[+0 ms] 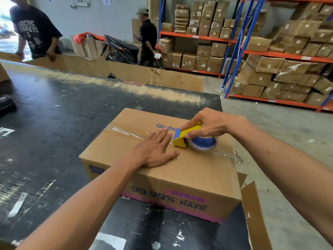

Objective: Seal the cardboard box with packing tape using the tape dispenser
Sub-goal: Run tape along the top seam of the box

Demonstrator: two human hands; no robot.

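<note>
From the head view, your cardboard box [162, 168] sits on the near right part of the dark, scuffed table [54, 123], its top flaps closed and its printed side facing you. Your left hand [155, 150] lies flat and open on the lid, fingers spread, pressing down just left of the dispenser and grasping nothing. Your right hand [207, 125] is closed around the yellow tape dispenser [187, 137], which rests on the lid over the centre seam, with its blue roll [203, 143] toward the right edge of the box. A strip of clear packing tape [126, 132] already lies along the seam from the far left edge of the lid toward your left hand, and more glossy tape shows at the right edge [227, 154], where it seems to wrap over the corner. So the seam looks close to fully covered, though the stretch under your hands and the dispenser is hidden, and I cannot tell whether the tape there is continuous or pressed down. What seems left, as a judgement, is to finish the run, cut the tape at the blade, and smooth the strip flat. A loose cardboard flap [255, 213] stands just beside the near right corner of the box, and shelves of cartons [270, 69] fill the far right.
</note>
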